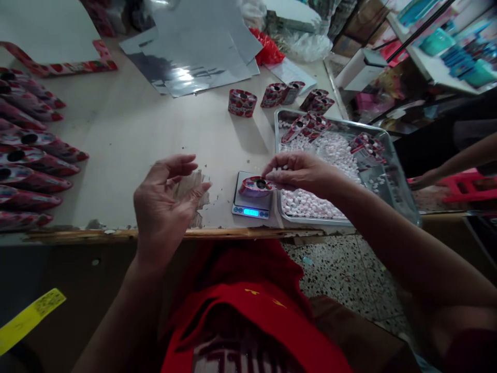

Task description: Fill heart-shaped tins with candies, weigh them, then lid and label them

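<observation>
Packets (44, 159) at left — apparently filled | single packet (249, 189) on scale (263, 213) — underway | others (243, 106) near tray (322, 220) — likely pending | left hand (161, 194) open, empty | right hand (301, 173) pinching white pellets (280, 168)

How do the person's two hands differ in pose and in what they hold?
The left hand is open and empty, fingers loosely curved, while the right hand has its fingers gathered around small white pieces. The right hand is close beside the printed packet on the scale; the left hand is well apart from both. Both hands are bare.
</observation>
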`<action>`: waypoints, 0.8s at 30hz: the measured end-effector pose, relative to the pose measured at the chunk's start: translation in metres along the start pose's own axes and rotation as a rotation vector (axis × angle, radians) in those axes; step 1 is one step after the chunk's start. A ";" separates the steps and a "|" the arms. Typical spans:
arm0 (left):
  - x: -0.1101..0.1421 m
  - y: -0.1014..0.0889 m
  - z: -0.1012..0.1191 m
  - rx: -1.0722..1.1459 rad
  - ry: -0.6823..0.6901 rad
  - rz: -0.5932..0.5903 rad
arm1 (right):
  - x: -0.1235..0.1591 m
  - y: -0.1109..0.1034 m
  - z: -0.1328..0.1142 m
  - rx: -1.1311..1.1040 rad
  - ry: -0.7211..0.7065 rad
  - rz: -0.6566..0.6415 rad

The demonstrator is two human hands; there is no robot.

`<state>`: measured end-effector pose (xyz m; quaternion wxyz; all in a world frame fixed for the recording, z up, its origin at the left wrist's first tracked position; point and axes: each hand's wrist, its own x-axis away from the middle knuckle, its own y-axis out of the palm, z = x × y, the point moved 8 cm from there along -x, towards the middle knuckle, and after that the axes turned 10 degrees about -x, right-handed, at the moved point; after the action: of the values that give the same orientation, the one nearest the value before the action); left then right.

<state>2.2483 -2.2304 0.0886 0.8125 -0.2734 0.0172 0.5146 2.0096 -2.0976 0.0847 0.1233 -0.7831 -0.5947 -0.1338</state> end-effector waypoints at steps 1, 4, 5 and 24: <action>0.001 0.005 -0.001 -0.011 0.001 -0.024 | -0.001 0.002 0.000 0.069 -0.031 -0.015; 0.002 0.015 -0.004 -0.057 -0.001 -0.088 | -0.004 0.003 0.003 0.186 -0.078 -0.003; 0.002 0.016 -0.004 -0.067 0.001 -0.102 | -0.004 0.002 0.006 0.171 -0.065 0.006; 0.000 0.068 -0.012 0.072 -0.064 -0.290 | 0.006 -0.021 0.019 -0.320 0.093 0.076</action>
<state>2.1934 -2.2141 0.0497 0.8876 -0.2274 -0.0300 0.3994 1.9916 -2.0798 0.0694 0.0294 -0.8076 -0.5293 -0.2583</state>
